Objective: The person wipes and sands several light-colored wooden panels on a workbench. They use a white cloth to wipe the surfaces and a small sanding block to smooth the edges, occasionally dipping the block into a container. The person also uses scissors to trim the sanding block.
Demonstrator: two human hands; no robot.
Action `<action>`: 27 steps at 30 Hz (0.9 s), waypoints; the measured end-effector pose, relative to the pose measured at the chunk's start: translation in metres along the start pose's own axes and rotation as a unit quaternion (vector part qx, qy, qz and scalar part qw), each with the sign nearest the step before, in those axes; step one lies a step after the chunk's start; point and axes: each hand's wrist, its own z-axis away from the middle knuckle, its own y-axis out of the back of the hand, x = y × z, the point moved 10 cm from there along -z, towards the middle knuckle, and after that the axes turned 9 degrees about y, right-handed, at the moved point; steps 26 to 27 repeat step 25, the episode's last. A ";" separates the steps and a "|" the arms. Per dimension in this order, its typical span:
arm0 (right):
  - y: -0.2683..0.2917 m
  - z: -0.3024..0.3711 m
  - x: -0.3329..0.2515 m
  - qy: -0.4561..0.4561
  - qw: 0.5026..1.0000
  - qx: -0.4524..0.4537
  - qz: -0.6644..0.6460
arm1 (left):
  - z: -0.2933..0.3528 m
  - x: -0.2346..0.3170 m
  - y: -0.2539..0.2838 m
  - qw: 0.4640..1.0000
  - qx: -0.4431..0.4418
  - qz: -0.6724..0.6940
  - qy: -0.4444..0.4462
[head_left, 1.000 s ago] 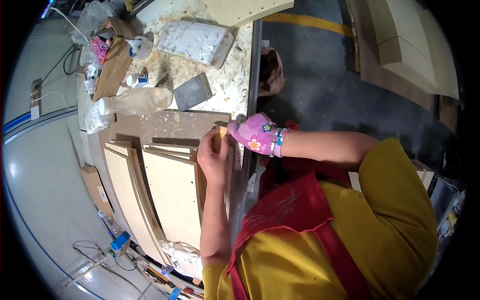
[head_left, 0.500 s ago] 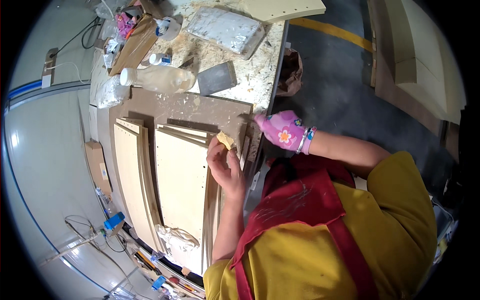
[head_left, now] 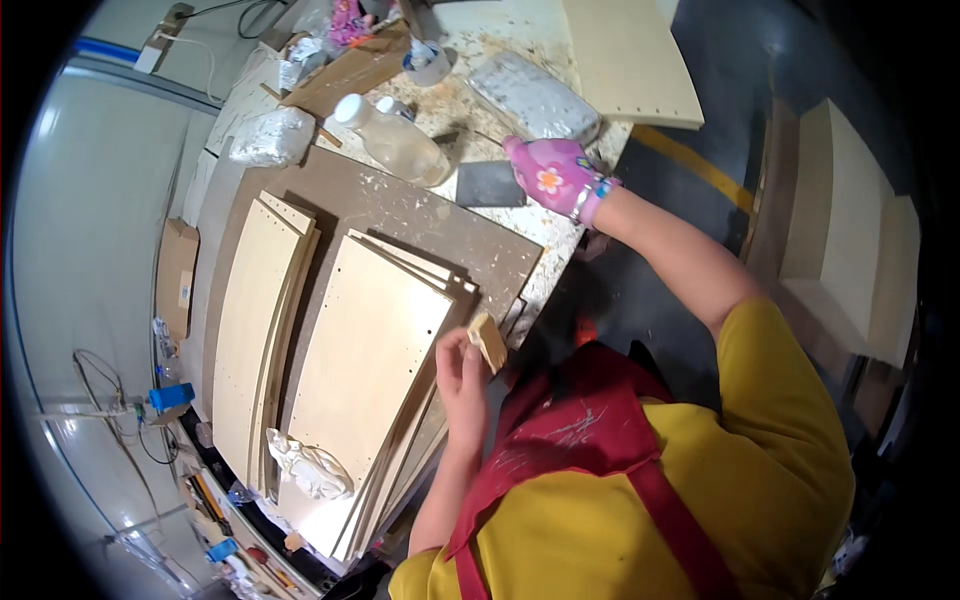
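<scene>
My bare left hand (head_left: 462,375) pinches a small yellowish-tan piece (head_left: 488,343) with a rough surface, beside the right edge of a stack of pale wooden panels (head_left: 365,340). My right hand (head_left: 555,178), in a pink flowered glove, is closed over the far part of the bench. A thin dark tool (head_left: 490,137) sticks out from its fingers; the rest of it is hidden by the glove. Just left of this hand lies a dark grey flat block (head_left: 488,185). Behind it is a plastic-wrapped whitish slab (head_left: 535,95).
A second panel stack (head_left: 262,320) stands to the left. A crumpled white cloth (head_left: 308,466) lies on the nearer panels. Farther off are a cloudy plastic bottle (head_left: 400,145), a roll of tape (head_left: 427,64) and a large pale board (head_left: 635,60) overhanging the bench edge.
My right hand has moved forward over the bench, near the grey block. My left hand still holds the tan piece, now turned a little. The whole view has rotated and shifted.
</scene>
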 end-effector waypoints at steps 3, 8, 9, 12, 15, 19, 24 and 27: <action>-0.010 -0.051 -0.006 0.047 0.985 -0.062 0.154 | 0.013 -0.001 0.014 1.000 0.015 0.009 0.008; -0.024 -0.087 -0.011 0.034 0.996 -0.028 0.083 | 0.037 0.003 0.037 0.994 0.063 0.087 0.014; -0.025 -0.084 -0.016 0.062 0.996 -0.013 0.068 | 0.038 0.002 0.050 0.994 0.088 0.062 -0.001; -0.029 -0.018 -0.085 0.201 0.976 0.011 -0.083 | 0.049 0.006 0.066 0.988 0.083 0.127 -0.013; -0.137 0.071 -0.153 -0.075 0.721 -0.367 -0.584 | 0.058 0.040 0.061 0.987 -0.004 0.139 -0.085; -0.159 0.135 -0.245 -0.184 0.382 -0.445 -0.789 | 0.070 0.073 0.072 0.976 -0.013 0.093 -0.196; -0.157 0.122 -0.308 -0.144 0.337 -0.381 -0.849 | 0.099 0.071 0.122 0.970 -0.011 0.091 -0.227; -0.171 0.119 -0.310 -0.183 0.386 -0.345 -0.835 | 0.110 0.077 0.131 0.967 -0.012 0.083 -0.242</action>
